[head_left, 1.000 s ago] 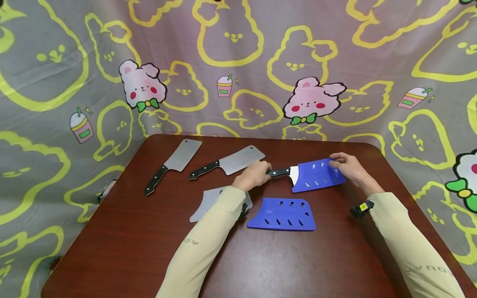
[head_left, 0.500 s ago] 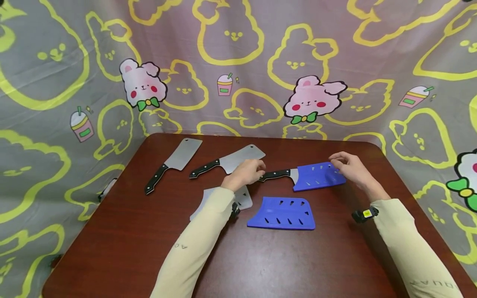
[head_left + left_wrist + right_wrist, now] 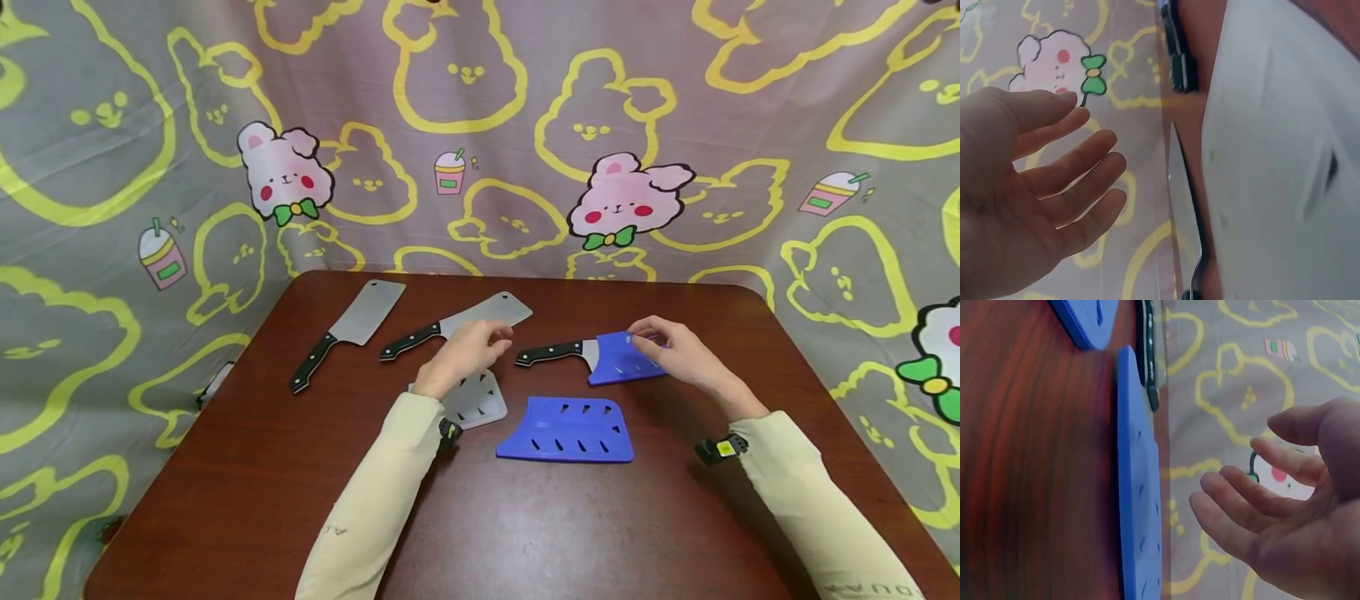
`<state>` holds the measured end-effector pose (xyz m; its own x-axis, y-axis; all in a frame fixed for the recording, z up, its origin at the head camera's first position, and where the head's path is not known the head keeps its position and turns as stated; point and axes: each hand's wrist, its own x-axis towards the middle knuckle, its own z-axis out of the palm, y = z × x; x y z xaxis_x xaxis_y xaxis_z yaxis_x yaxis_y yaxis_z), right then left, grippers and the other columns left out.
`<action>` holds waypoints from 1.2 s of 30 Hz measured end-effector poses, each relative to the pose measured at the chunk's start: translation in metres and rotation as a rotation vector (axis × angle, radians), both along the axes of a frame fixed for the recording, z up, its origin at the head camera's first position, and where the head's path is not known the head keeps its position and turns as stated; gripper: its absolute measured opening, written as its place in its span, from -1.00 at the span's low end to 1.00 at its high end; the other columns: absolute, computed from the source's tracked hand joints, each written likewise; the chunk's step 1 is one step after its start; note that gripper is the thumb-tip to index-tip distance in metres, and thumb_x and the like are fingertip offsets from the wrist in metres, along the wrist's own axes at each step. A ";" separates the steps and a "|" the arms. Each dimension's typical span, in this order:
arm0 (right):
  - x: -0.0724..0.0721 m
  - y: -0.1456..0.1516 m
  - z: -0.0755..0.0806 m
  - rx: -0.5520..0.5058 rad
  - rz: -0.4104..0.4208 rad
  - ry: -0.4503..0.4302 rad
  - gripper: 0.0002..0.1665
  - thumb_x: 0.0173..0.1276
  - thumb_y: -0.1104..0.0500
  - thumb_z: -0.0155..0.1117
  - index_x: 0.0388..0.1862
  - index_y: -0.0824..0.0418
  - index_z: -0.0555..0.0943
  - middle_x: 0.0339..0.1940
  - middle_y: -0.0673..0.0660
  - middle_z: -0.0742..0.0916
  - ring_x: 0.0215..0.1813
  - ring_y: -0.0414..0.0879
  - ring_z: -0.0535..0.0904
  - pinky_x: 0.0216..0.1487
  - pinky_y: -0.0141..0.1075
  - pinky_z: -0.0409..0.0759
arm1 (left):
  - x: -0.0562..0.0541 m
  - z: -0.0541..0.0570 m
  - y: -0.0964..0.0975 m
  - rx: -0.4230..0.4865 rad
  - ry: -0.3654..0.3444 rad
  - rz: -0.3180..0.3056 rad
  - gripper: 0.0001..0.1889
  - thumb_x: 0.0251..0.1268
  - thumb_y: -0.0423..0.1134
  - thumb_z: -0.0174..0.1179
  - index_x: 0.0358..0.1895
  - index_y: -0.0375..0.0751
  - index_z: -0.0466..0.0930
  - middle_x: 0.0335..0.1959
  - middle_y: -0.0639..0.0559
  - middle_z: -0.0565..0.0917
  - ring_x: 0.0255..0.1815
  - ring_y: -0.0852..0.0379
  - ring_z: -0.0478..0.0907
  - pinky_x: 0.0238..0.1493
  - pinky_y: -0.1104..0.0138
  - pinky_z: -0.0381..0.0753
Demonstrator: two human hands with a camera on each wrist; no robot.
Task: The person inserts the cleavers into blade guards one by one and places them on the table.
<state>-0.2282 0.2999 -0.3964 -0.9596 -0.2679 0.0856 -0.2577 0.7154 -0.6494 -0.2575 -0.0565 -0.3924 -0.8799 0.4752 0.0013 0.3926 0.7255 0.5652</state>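
My left hand (image 3: 467,354) is in the air above the white blade guard (image 3: 483,402) with its fingers loosely bent and nothing in them. The left wrist view shows that hand (image 3: 1054,187) beside the large, blurred white guard (image 3: 1272,156). To its right lies a cleaver with a black handle (image 3: 551,353), its blade mostly inside a blue blade guard (image 3: 617,360). Over this guard's right part hovers my right hand (image 3: 678,354). In the right wrist view the right hand's fingers (image 3: 1229,522) are relaxed and apart from the blue guard (image 3: 1138,487).
A second blue blade guard (image 3: 566,429) lies nearer on the brown table (image 3: 585,533). Toward the back left rest two bare cleavers, one with its blade (image 3: 371,312) pointing away, the other with its handle (image 3: 411,342) toward the left. A patterned curtain (image 3: 517,225) stands behind.
My left hand has let go of the cleaver's handle and moved left, over the white guard. The right hand has lifted off the blue guard's end and shifted left above it.
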 end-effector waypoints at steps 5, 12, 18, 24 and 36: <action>0.008 -0.013 -0.004 0.052 0.089 0.024 -0.64 0.50 0.05 0.14 0.14 0.23 0.54 0.06 0.23 0.69 0.10 0.11 0.60 0.07 0.00 0.53 | 0.003 0.000 -0.017 0.004 0.025 0.047 -0.67 0.51 -0.11 0.05 0.24 -0.03 0.55 0.10 -0.03 0.67 0.04 0.06 0.64 -0.05 0.19 0.60; 0.023 -0.031 -0.008 0.113 0.195 0.033 -0.57 0.42 0.05 0.25 0.17 0.24 0.54 0.07 0.23 0.68 0.01 0.04 0.64 0.00 -0.03 0.61 | 0.005 0.001 -0.045 -0.004 0.092 0.112 -0.67 0.48 -0.11 0.10 0.21 -0.06 0.57 0.08 -0.09 0.67 0.09 -0.03 0.63 0.01 0.11 0.61; 0.032 -0.041 -0.008 0.193 0.245 -0.005 -0.49 0.35 -0.06 0.33 0.18 0.15 0.54 -0.02 0.19 0.61 -0.04 -0.04 0.59 -0.11 -0.18 0.56 | 0.004 -0.001 -0.070 -0.007 0.108 0.165 -0.66 0.46 -0.14 0.12 0.20 -0.12 0.57 0.05 -0.15 0.66 0.08 -0.08 0.60 0.04 0.07 0.57; 0.040 -0.048 -0.008 0.264 0.272 -0.015 -0.39 0.27 -0.14 0.38 0.20 0.11 0.54 -0.05 0.21 0.59 -0.06 -0.01 0.55 -0.10 -0.17 0.50 | 0.004 -0.005 -0.091 -0.033 0.102 0.234 -0.61 0.44 -0.11 0.14 0.23 -0.18 0.54 0.15 -0.25 0.56 0.24 -0.22 0.43 0.21 -0.03 0.43; 0.046 -0.056 -0.007 0.296 0.324 -0.053 -0.39 0.21 -0.13 0.43 0.16 0.14 0.57 -0.13 0.12 0.58 -0.09 -0.05 0.47 -0.14 -0.23 0.44 | 0.002 -0.015 -0.110 -0.087 -0.038 0.318 -0.49 0.44 -0.04 0.12 0.37 -0.13 0.38 0.32 -0.28 0.37 0.40 -0.30 0.21 0.35 -0.14 0.30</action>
